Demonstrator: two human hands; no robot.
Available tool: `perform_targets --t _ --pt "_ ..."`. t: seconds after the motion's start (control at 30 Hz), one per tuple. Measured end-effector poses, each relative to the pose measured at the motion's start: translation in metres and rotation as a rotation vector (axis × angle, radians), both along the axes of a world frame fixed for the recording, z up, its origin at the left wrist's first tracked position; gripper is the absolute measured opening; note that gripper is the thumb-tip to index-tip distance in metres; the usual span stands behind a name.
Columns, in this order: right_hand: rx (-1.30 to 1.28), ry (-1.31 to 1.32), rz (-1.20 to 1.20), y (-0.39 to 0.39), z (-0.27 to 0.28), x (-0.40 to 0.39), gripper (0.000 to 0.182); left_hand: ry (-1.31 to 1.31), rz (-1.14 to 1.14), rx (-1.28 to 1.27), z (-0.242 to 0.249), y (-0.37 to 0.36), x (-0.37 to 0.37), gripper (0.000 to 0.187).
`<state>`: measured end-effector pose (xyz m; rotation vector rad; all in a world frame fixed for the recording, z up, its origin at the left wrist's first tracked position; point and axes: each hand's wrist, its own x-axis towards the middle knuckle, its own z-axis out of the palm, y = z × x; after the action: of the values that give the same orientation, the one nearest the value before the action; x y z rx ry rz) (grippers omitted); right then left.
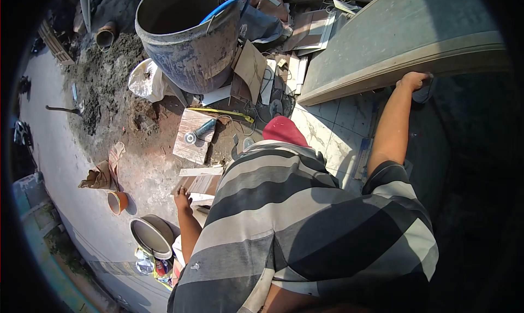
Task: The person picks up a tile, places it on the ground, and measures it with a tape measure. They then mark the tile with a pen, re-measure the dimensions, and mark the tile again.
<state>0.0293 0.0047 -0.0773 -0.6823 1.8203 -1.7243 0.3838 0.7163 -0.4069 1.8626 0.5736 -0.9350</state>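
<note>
Clearly the right hand, fingers curled over the slab's near long edge, is the closer one, while the left hand, fingers loose, rests by a tile well apart.

This is an outdoor building site, or a work yard beside a road. A big dirty barrel stands next to a heap of sand. Pieces of tile, an angle grinder, a metal basin and a long stone slab lie around on dusty ground.
</note>
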Motion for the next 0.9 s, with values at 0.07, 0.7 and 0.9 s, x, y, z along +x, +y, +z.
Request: perform_targets --t 0.07,0.7,0.9 --pt "0.015 0.012 0.004 0.003 0.0 0.0 0.091 0.098 0.003 0.067 -0.009 0.015 -0.007 0.04" --pt "0.148 -0.057 -0.063 0.063 -0.12 0.009 0.072 -0.138 -0.047 -0.239 0.051 -0.178 0.067 0.047" --pt "0.849 -0.212 0.523 0.121 -0.266 0.031 0.044 -0.624 -0.017 -0.442 0.163 -0.343 0.148 0.058"
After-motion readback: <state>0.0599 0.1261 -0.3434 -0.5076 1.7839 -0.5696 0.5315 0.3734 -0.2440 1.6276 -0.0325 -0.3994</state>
